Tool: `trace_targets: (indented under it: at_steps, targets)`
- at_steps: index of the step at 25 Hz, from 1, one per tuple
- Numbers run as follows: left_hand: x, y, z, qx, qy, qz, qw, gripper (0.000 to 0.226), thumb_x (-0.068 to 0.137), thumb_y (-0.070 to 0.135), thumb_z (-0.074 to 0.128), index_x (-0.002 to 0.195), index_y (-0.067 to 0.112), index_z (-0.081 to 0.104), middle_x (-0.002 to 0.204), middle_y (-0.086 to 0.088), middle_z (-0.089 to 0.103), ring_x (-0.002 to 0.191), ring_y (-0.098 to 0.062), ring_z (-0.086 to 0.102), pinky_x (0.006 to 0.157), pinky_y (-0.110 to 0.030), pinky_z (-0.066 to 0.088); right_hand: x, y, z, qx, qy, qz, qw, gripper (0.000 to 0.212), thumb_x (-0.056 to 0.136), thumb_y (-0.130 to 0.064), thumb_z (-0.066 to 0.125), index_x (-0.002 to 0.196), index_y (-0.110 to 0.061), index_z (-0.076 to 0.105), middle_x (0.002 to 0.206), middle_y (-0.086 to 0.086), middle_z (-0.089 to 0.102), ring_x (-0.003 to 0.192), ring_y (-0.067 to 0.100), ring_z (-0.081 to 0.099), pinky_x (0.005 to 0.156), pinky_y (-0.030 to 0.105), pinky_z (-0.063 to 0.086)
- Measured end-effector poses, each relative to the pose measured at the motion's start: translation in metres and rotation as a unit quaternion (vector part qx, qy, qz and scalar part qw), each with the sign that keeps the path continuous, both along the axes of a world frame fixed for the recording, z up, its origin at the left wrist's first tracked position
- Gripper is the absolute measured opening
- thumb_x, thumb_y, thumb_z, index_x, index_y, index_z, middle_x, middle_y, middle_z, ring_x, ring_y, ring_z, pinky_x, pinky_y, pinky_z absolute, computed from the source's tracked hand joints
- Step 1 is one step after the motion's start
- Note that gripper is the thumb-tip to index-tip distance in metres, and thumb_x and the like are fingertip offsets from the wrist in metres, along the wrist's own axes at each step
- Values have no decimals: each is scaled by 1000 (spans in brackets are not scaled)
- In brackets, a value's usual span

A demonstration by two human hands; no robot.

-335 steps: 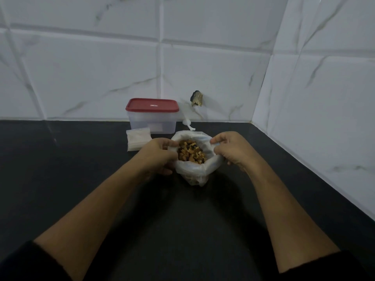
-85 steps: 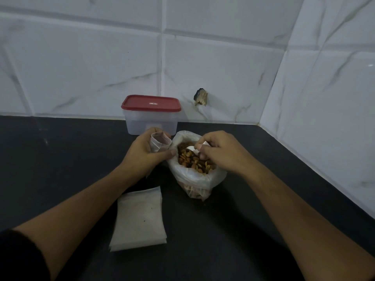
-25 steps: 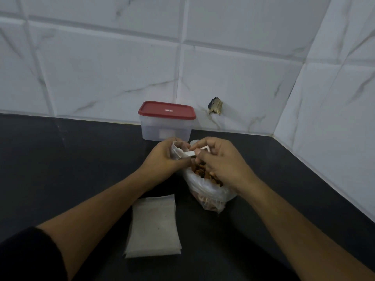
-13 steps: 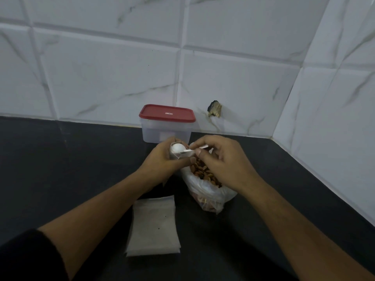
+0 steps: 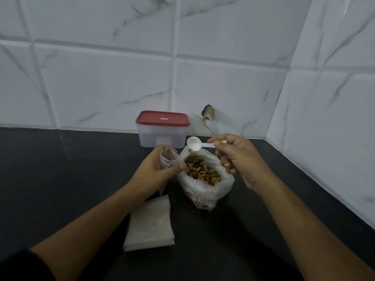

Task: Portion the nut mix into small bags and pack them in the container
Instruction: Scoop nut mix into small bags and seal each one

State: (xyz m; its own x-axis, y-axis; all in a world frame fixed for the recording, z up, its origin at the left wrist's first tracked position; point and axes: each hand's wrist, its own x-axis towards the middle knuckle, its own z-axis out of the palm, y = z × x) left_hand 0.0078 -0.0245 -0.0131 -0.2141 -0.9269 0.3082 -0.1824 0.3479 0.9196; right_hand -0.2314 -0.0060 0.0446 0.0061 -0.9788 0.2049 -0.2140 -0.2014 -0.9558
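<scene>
A rolled-down clear plastic bag [image 5: 205,191] of brown nut mix [image 5: 202,170] stands in the middle of the black counter. My left hand [image 5: 156,172] grips a small clear bag [image 5: 168,159] with its mouth open, just left of the nut bag. My right hand [image 5: 236,159] pinches the handle of a white plastic scoop [image 5: 193,144], whose empty bowl hangs above the nut bag's far rim. Behind them a clear container [image 5: 162,136] stands against the wall, its red lid [image 5: 162,118] on.
A stack of flat small bags [image 5: 150,224] lies on the counter [image 5: 71,179] under my left forearm. White marble tile walls close the back and the right side. A small dark chip [image 5: 208,115] marks the back wall.
My right hand has drawn the scoop out of the small bag's mouth and up to the right, over the nut bag. The left hand still holds the small bag.
</scene>
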Motion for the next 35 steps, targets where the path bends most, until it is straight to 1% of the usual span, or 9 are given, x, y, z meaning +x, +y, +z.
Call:
trace_targets:
  at_steps: [5,8,10,13,20,23,27,31,35]
  targets:
    - [0,-4,-1,3,-4,-7,1000,39,85,29,82,121,30,64,118,10,70,110,-9,69,97,-42,59,-19,-8,-9,-27,215,-28,976,19,100,-24,63,96,-34,78,87,-6,72,76,6,67,66,28,55]
    - [0,-5,-2,3,-10,-7,1000,43,83,35,81,121,29,64,119,9,69,112,-10,67,97,-43,59,-17,-9,-12,-23,246,34,968,18,99,-19,67,104,-31,80,88,-14,69,74,-10,63,67,15,48]
    - [0,-6,-2,-3,-15,0,1000,43,81,38,81,120,29,64,120,10,68,113,-9,65,97,-40,57,-13,-11,-16,-35,257,67,963,21,98,-17,68,107,-32,80,96,-16,71,82,-5,66,75,22,53]
    - [1,-9,-3,-7,-18,12,1000,34,87,23,79,117,27,65,118,9,68,111,-8,64,97,-40,56,-14,-13,-18,-49,312,102,943,25,98,-15,69,107,-36,80,98,-18,67,82,-4,62,76,21,47]
    - [1,-8,-3,-1,-21,5,1000,36,86,13,79,117,24,65,115,5,70,109,-13,68,99,-48,58,-37,-20,-13,-57,456,40,887,25,100,-23,65,113,-41,76,102,-20,63,88,-1,57,78,27,45]
    - [-1,-7,-2,6,-15,10,1000,37,86,13,79,118,25,65,115,7,70,108,-11,68,99,-46,58,-36,-18,-13,-39,427,47,902,21,101,-28,63,113,-40,76,102,-12,73,88,7,67,77,36,56]
    - [-1,-6,-2,5,-22,14,1000,35,86,15,80,116,26,66,114,8,70,107,-9,68,98,-45,58,-24,-18,-16,-18,311,53,949,22,106,-23,56,109,-27,77,66,-14,65,55,-4,57,57,16,40]
    - [-1,-7,-2,0,-36,18,999,35,85,17,81,114,29,66,115,8,70,109,-12,67,99,-48,57,-16,-17,-20,29,205,54,977,23,107,-23,54,107,-23,77,69,-1,62,45,-1,43,47,14,35]
    - [-2,-6,-2,2,-40,16,999,36,85,16,81,114,29,65,116,9,69,110,-10,66,101,-47,56,-8,-14,-22,23,229,53,972,22,106,-25,56,109,-26,77,69,-6,63,51,-6,51,56,12,39]
